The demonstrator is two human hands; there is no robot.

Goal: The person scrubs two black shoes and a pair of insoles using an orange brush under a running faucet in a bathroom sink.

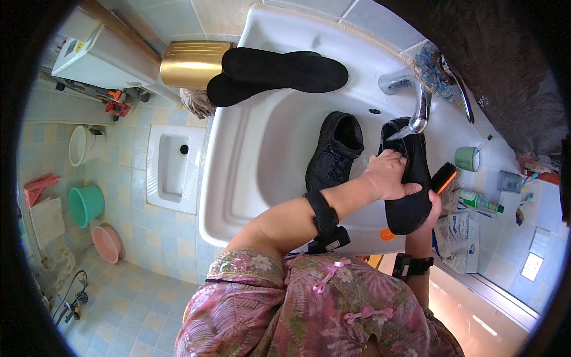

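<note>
— So what does the left hand (389,175) hold?
— A black shoe (410,184), soft and dull, fingers curled around it, right under the shiny metal tap (419,110).
— And the right hand (434,208)?
— It's below the shoe, closed on a brush (443,177) with an orange back and black bristles.
— Anything beside the grip?
— Another black shoe (334,152) lies in the smooth white sink (256,149).

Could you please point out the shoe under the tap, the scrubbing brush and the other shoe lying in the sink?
Held shoe (410,208): head view, its sole.
Scrubbing brush (443,177): head view, bristle head.
Other shoe (333,152): head view, laced upper.
</note>
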